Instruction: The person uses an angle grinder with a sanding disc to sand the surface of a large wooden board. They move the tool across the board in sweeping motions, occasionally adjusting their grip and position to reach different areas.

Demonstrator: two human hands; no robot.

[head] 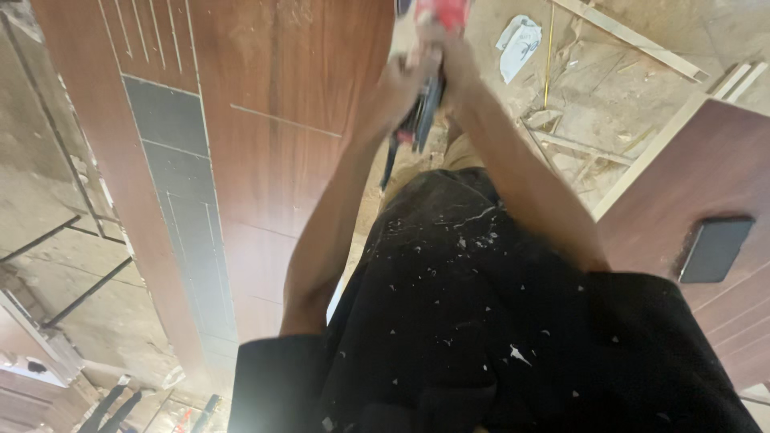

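Both my arms reach forward over my dark, dust-flecked clothing. My left hand [399,80] and my right hand [453,60] are clasped together around a red and black power tool [425,108], whose red top [443,12] runs out of the upper edge of the view. The tool sits against the right edge of a tall reddish-brown wooden door panel [281,104] with a dark grey inset strip [180,184]. The tool's working end is hidden behind my hands.
A second reddish-brown panel [698,184] with a dark rectangular cutout [715,250] lies at right. The dusty floor holds wood strips [626,36], a crumpled white sheet [520,44] and scraps. Grey wall tiles [56,240] show at left.
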